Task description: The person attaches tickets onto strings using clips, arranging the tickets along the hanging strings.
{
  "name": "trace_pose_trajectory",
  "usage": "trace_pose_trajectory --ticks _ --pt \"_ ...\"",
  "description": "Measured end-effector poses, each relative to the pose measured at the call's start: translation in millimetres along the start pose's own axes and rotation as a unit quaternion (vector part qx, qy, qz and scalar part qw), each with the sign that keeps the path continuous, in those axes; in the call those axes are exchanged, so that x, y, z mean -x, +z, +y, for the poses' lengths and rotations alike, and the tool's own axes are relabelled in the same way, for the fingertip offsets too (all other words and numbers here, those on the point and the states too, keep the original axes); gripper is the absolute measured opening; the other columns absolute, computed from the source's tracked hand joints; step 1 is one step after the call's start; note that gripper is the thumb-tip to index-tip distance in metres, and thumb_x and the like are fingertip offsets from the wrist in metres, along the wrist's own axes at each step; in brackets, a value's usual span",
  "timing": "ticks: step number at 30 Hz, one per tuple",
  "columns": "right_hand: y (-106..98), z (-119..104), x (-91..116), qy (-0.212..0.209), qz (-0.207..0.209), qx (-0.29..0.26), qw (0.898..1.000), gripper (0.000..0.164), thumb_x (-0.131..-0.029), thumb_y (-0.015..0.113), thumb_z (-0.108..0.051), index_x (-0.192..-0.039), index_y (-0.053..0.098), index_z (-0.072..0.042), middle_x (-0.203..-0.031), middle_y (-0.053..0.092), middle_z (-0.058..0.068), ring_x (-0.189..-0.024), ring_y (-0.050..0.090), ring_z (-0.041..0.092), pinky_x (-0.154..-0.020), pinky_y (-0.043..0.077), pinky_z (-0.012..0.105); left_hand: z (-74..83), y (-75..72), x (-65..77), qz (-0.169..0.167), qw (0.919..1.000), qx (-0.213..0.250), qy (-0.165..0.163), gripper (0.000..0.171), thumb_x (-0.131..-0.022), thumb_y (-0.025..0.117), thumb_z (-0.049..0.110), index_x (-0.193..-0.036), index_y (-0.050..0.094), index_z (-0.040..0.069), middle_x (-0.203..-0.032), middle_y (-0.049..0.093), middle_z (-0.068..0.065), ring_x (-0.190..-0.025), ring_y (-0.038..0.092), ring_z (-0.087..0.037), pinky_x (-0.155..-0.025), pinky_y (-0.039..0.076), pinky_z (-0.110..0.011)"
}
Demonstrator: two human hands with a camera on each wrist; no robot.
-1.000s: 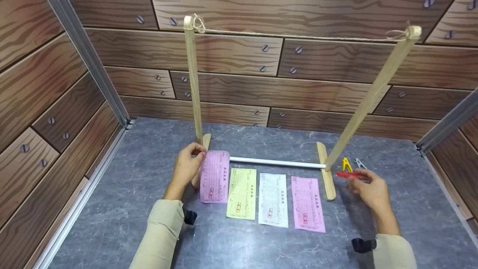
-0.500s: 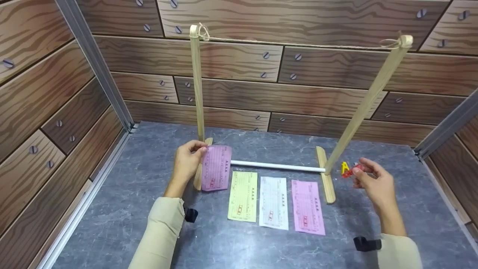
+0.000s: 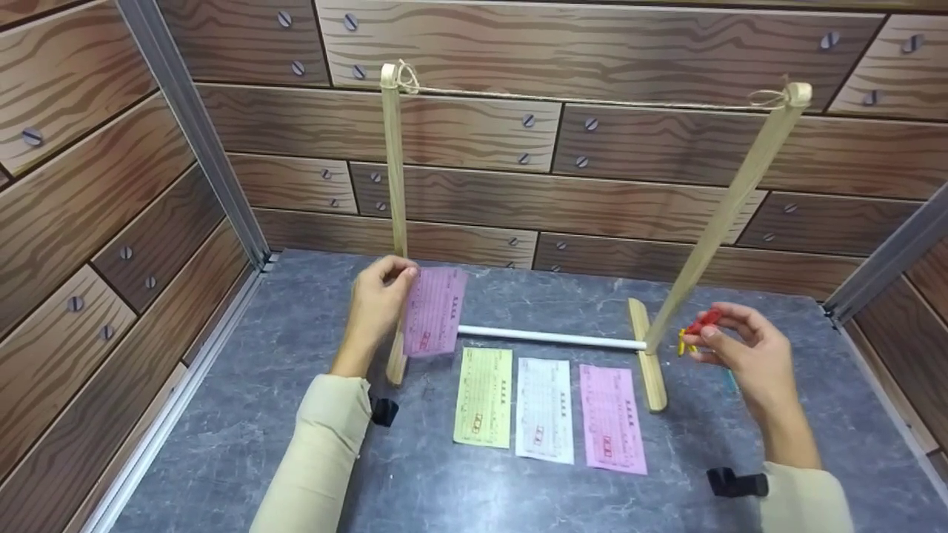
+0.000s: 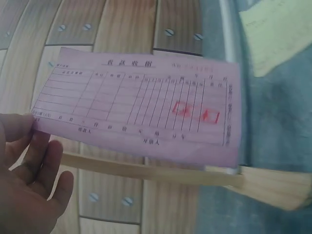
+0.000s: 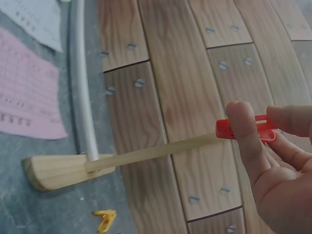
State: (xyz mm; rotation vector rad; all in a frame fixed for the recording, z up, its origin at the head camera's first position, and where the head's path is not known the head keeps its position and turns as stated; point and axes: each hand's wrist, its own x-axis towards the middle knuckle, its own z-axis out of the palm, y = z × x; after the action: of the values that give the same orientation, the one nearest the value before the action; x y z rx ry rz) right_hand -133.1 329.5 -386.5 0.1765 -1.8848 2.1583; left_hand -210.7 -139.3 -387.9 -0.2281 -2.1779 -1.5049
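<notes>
In the head view my left hand (image 3: 376, 311) pinches a pink receipt slip (image 3: 435, 311) by its top left corner, and the slip hangs off the table beside the left wooden post (image 3: 394, 163). The left wrist view shows that same pink slip (image 4: 141, 105), printed with a table and a red stamp, between thumb and fingertips. On the right side, my right hand (image 3: 755, 355) holds a red clothespin (image 3: 702, 322) between thumb and fingers. That red clothespin (image 5: 226, 129) is clear in the right wrist view. A yellow clothespin (image 3: 682, 343) stands on the table, partly hidden behind the right hand.
A yellow slip (image 3: 483, 400), a white slip (image 3: 544, 411) and another pink slip (image 3: 612, 418) lie in a row. Behind them runs a white rod (image 3: 552, 337) between the posts' feet. A thin string (image 3: 585, 98) spans the post tops, the right post (image 3: 729, 215) leaning outward.
My left hand has lifted the pink slip up off the table. My right hand has raised the red clothespin from beside the yellow one and turned it. The head view has tilted upward.
</notes>
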Motion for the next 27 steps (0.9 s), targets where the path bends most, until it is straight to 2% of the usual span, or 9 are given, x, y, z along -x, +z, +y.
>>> trace_pose_trajectory --ticks 6,11,14,20,27 --pt "6.8 -21.1 0.0 -0.033 -0.005 0.008 0.999 0.029 -0.095 0.062 0.009 -0.123 0.064 0.002 -0.103 0.069 0.013 -0.082 0.074 0.023 -0.066 0.059 0.032 21.9 -0.8 -20.1 0.016 0.9977 0.014 0.064 0.005 -0.091 0.069 0.001 -0.094 0.073 -0.001 -0.089 0.067 -0.008 -0.078 0.057 -0.017 -0.071 0.045 -0.027" --pt "13.0 -35.7 0.9 -0.061 -0.012 -0.003 0.998 0.032 -0.095 0.059 0.012 -0.127 0.060 0.009 -0.103 0.068 0.017 -0.081 0.074 0.025 -0.064 0.058 0.033 44.5 -4.6 -38.8 0.021 0.9953 0.015 0.093 0.006 -0.090 0.069 -0.004 -0.094 0.072 -0.003 -0.087 0.069 -0.009 -0.074 0.056 -0.015 -0.069 0.044 -0.025" --pt "17.3 -43.2 1.0 -0.081 -0.027 -0.014 0.996 0.033 -0.094 0.058 0.015 -0.127 0.057 0.014 -0.103 0.069 0.018 -0.080 0.074 0.026 -0.063 0.058 0.034 59.7 -8.0 -49.4 0.018 0.9950 0.006 0.098 0.005 -0.089 0.070 -0.004 -0.094 0.072 -0.003 -0.084 0.068 -0.009 -0.072 0.055 -0.014 -0.067 0.044 -0.024" --pt "24.3 -56.8 -0.1 -0.101 -0.043 0.001 0.994 0.034 -0.094 0.058 0.016 -0.127 0.055 0.017 -0.104 0.069 0.019 -0.081 0.074 0.027 -0.063 0.058 0.036 89.4 -14.1 -68.0 0.012 0.9940 0.001 0.109 0.004 -0.090 0.069 -0.004 -0.094 0.071 -0.004 -0.079 0.065 -0.007 -0.069 0.052 -0.011 -0.063 0.042 -0.023" --pt "28.8 -67.7 -0.5 -0.103 -0.047 0.007 0.994 0.032 -0.093 0.058 0.018 -0.125 0.056 0.018 -0.103 0.069 0.019 -0.080 0.074 0.027 -0.063 0.058 0.036 124.4 -13.5 -89.6 0.036 0.9928 0.016 0.113 0.005 -0.089 0.069 -0.006 -0.093 0.069 -0.003 -0.079 0.064 -0.006 -0.070 0.052 -0.011 -0.066 0.043 -0.023"
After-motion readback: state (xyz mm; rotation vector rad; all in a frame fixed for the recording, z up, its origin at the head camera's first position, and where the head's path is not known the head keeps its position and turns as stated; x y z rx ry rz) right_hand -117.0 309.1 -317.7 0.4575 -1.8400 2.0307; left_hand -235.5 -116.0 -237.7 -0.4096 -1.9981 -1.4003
